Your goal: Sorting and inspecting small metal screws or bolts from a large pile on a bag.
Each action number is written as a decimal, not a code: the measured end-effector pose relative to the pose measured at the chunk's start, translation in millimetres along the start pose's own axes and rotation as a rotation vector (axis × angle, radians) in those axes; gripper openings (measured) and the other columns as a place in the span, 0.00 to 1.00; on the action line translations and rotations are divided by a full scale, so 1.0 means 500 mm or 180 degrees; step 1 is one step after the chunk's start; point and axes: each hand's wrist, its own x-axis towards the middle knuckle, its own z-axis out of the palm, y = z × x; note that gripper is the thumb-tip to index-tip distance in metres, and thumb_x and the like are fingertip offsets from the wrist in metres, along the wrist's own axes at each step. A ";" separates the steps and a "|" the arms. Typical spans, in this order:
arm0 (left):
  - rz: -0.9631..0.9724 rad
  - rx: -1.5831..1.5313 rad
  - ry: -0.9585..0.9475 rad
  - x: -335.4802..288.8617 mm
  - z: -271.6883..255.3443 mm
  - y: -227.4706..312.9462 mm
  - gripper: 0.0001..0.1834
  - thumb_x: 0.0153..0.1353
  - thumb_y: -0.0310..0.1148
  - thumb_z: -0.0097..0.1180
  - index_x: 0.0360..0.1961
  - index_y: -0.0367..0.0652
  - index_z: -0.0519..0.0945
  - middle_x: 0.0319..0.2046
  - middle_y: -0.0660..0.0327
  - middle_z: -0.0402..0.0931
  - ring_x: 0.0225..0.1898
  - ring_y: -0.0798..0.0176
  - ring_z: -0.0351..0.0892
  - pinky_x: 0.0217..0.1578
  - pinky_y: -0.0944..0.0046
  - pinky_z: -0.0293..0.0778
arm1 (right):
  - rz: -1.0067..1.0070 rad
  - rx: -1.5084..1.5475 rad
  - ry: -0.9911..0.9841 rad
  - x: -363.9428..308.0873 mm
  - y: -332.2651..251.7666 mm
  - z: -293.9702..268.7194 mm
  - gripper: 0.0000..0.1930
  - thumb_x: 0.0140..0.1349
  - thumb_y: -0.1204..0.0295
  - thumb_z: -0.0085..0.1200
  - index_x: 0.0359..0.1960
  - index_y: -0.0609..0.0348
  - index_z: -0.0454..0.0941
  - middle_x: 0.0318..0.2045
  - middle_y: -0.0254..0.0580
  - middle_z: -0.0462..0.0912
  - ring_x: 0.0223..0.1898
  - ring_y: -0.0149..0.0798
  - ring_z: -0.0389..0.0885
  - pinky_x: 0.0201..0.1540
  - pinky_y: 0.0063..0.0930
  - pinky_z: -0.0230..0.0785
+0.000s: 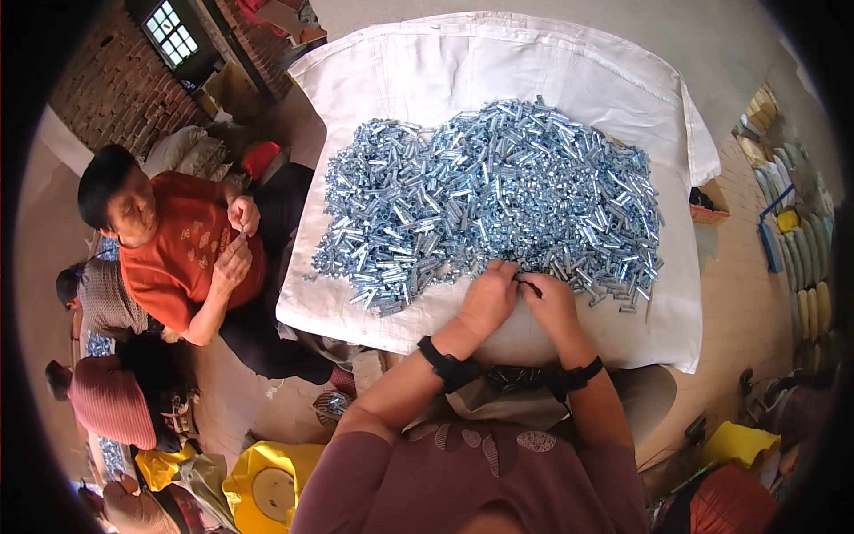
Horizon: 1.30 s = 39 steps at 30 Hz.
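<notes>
A wide heap of small shiny metal tubes and sleeves (498, 187) lies on a white cloth (391, 80) spread over the table before me. At the heap's near edge, my left hand (487, 292) is closed, its fingertips over the small metal parts. Close beside it on the right, my right hand (553, 304) is closed in a pinch around a small dark piece (531, 287). The fingertips of both hands nearly meet there. What the left fingers hold, if anything, is hidden. A dark band circles each of my wrists.
At the left of the table sits a person in an orange shirt (191, 236), hands together on a small part. More people work behind, at far left. Yellow sacks (271, 485) stand at lower left. An open box (709, 205) and stacked sacks (801, 245) are at right.
</notes>
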 end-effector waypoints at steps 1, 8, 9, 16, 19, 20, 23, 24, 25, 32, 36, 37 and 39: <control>-0.0041 0.0094 -0.0012 0.010 -0.021 0.001 0.12 0.51 0.23 0.49 0.38 0.36 0.74 0.33 0.45 0.71 0.32 0.40 0.73 0.33 0.50 0.72 | 0.0006 -0.0003 0.0006 -0.003 0.002 -0.004 0.10 0.54 0.70 0.53 0.37 0.54 0.80 0.32 0.45 0.81 0.32 0.48 0.79 0.35 0.34 0.71; 0.0283 0.2358 0.0336 0.137 -0.128 -0.072 0.23 0.54 0.34 0.54 0.53 0.45 0.70 0.57 0.49 0.62 0.59 0.47 0.57 0.59 0.44 0.51 | -0.0233 0.0054 0.0425 -0.026 -0.009 0.008 0.07 0.55 0.72 0.54 0.35 0.56 0.79 0.30 0.44 0.80 0.30 0.46 0.79 0.32 0.32 0.71; 0.0232 0.2220 0.0229 0.137 -0.122 -0.088 0.24 0.55 0.35 0.53 0.54 0.45 0.69 0.58 0.49 0.60 0.61 0.47 0.55 0.61 0.44 0.46 | -0.0423 -0.0071 0.0502 -0.026 -0.013 0.011 0.07 0.55 0.71 0.54 0.35 0.56 0.79 0.30 0.44 0.80 0.29 0.45 0.79 0.31 0.32 0.71; 0.0238 0.1969 -0.0011 0.059 -0.079 -0.068 0.24 0.55 0.35 0.53 0.53 0.41 0.69 0.56 0.49 0.61 0.60 0.48 0.56 0.62 0.44 0.44 | -0.0535 -0.0176 0.0450 -0.026 -0.009 0.002 0.07 0.55 0.73 0.53 0.36 0.55 0.78 0.27 0.43 0.78 0.26 0.47 0.77 0.28 0.36 0.69; 0.0248 0.1849 -0.0044 0.027 -0.075 -0.050 0.23 0.55 0.34 0.53 0.53 0.41 0.69 0.55 0.49 0.62 0.60 0.48 0.56 0.62 0.44 0.45 | -0.0478 -0.0111 0.0462 -0.032 -0.007 0.003 0.08 0.55 0.73 0.53 0.37 0.55 0.77 0.28 0.44 0.79 0.27 0.47 0.78 0.29 0.35 0.70; 0.0277 0.1790 -0.0018 0.015 -0.071 -0.048 0.22 0.54 0.31 0.52 0.52 0.41 0.70 0.54 0.50 0.62 0.60 0.47 0.56 0.62 0.44 0.46 | -0.0430 -0.0040 0.0498 -0.032 -0.007 0.005 0.08 0.55 0.73 0.53 0.38 0.55 0.77 0.29 0.44 0.79 0.27 0.47 0.78 0.29 0.34 0.70; 0.0412 0.1817 -0.0124 -0.019 -0.070 -0.041 0.22 0.51 0.27 0.51 0.51 0.41 0.71 0.54 0.49 0.62 0.60 0.48 0.56 0.62 0.44 0.46 | -0.0360 0.0199 0.0580 -0.034 -0.008 0.007 0.08 0.55 0.74 0.53 0.38 0.56 0.76 0.29 0.44 0.79 0.27 0.47 0.78 0.29 0.33 0.70; 0.0390 0.1693 -0.0119 -0.029 -0.070 -0.034 0.23 0.49 0.23 0.50 0.50 0.41 0.71 0.53 0.51 0.64 0.60 0.49 0.58 0.62 0.45 0.46 | -0.0339 0.0198 0.0583 -0.033 -0.007 0.009 0.08 0.55 0.74 0.53 0.38 0.56 0.76 0.29 0.44 0.79 0.27 0.47 0.78 0.29 0.33 0.70; 0.0395 0.1685 -0.0131 -0.038 -0.072 -0.028 0.23 0.49 0.23 0.50 0.50 0.41 0.71 0.53 0.51 0.64 0.60 0.49 0.58 0.62 0.45 0.46 | -0.0397 0.0284 0.0636 -0.033 -0.004 0.009 0.08 0.55 0.74 0.53 0.38 0.56 0.76 0.29 0.44 0.79 0.28 0.47 0.78 0.30 0.33 0.70; 0.0525 0.0659 -0.0090 -0.066 -0.099 -0.016 0.24 0.48 0.18 0.50 0.49 0.42 0.73 0.46 0.56 0.73 0.55 0.50 0.66 0.61 0.50 0.51 | -0.0327 0.0371 0.0591 -0.033 -0.001 0.004 0.07 0.56 0.75 0.53 0.37 0.57 0.75 0.31 0.45 0.79 0.30 0.47 0.79 0.31 0.33 0.70; 0.0479 0.0200 0.0532 -0.072 -0.122 -0.019 0.17 0.48 0.19 0.52 0.42 0.40 0.76 0.41 0.56 0.75 0.47 0.51 0.71 0.54 0.52 0.61 | -0.0359 0.0472 0.0607 -0.036 0.000 0.002 0.07 0.56 0.75 0.54 0.37 0.58 0.75 0.31 0.45 0.78 0.31 0.46 0.78 0.32 0.32 0.70; 0.0340 0.0214 0.0715 -0.073 -0.127 -0.015 0.15 0.48 0.19 0.53 0.39 0.40 0.77 0.39 0.57 0.76 0.45 0.51 0.72 0.52 0.52 0.63 | -0.0283 0.0501 0.0585 -0.037 0.002 0.001 0.08 0.56 0.75 0.54 0.38 0.58 0.75 0.31 0.44 0.78 0.30 0.44 0.79 0.31 0.31 0.70; 0.0395 0.0652 0.0811 -0.072 -0.130 -0.002 0.11 0.49 0.21 0.54 0.36 0.40 0.76 0.34 0.57 0.75 0.35 0.53 0.75 0.40 0.54 0.70 | -0.0204 0.0525 0.0567 -0.040 0.002 -0.001 0.08 0.56 0.75 0.54 0.38 0.58 0.75 0.31 0.44 0.78 0.30 0.43 0.79 0.30 0.29 0.70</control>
